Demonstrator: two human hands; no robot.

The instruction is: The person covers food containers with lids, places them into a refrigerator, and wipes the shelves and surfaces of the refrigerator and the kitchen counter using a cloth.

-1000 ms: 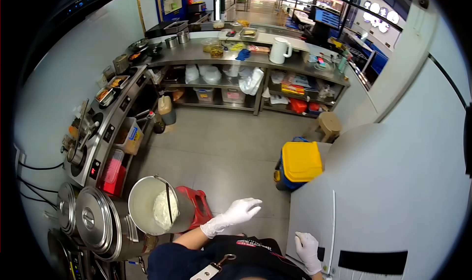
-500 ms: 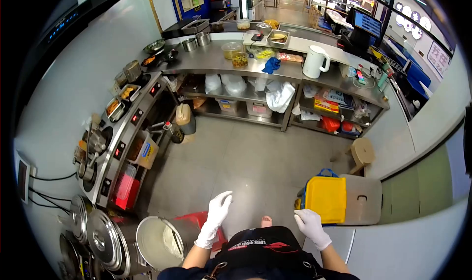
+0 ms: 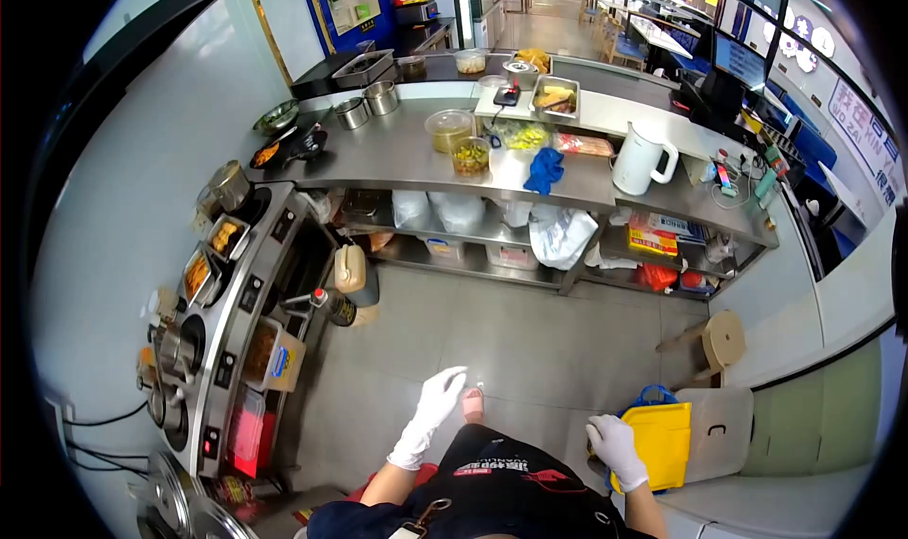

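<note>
My left hand (image 3: 435,411), in a white glove, hangs in front of the black apron (image 3: 515,473) above the grey floor. Its fingers are loosely extended and apart, with nothing in them. My right hand (image 3: 618,449), gloved in white too, is beside the yellow lid (image 3: 662,440) of a blue bin and overlaps it in view. Its fingers are curled, and whether they touch each other is unclear; no object shows in them. One foot (image 3: 473,404) is visible on the floor between the hands.
A steel counter (image 3: 397,161) ahead carries a white kettle (image 3: 640,161), a blue cloth (image 3: 545,170) and food containers. Burners with pans line the left side (image 3: 227,265). Jugs (image 3: 351,272) stand on the floor beside them; a stool (image 3: 724,339) is at the right.
The view has moved forward, bringing the counter nearer. The white bucket by the pots has left the view, and the yellow-lidded bin is now beside my right hand.
</note>
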